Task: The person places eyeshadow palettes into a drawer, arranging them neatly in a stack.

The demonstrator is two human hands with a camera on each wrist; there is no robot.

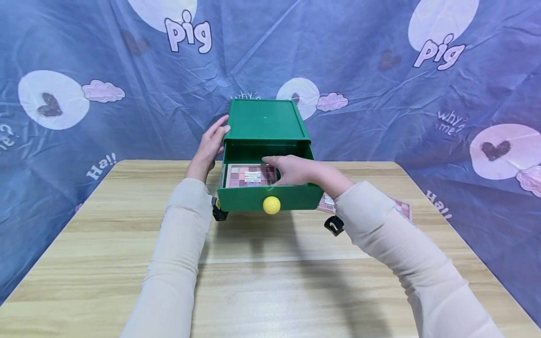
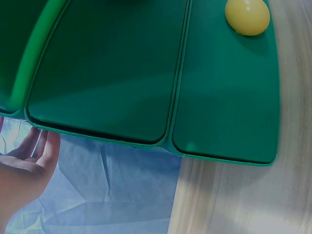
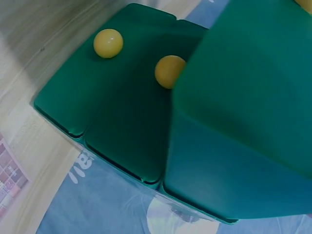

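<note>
A green drawer cabinet (image 1: 266, 119) stands on the table with its top drawer (image 1: 245, 199) pulled out; a yellow knob (image 1: 272, 205) is on the drawer's front. Inside lies a pink eyeshadow palette (image 1: 243, 174) with a grid of coloured squares. My right hand (image 1: 293, 170) reaches over the drawer front and grips the palette's right end, fingers at the far edge and thumb at the near one. Against the cabinet's left side rests my left hand (image 1: 211, 143), its fingers extended along the wall. The left wrist view shows those fingers (image 2: 48, 148) at the cabinet's edge.
More pink palette (image 1: 403, 209) shows on the table, partly hidden by my right sleeve. Two lower drawers, with yellow knobs (image 3: 108, 43), are closed beneath the pulled-out one. A blue printed cloth (image 1: 148, 117) hangs behind the wooden table (image 1: 262, 281).
</note>
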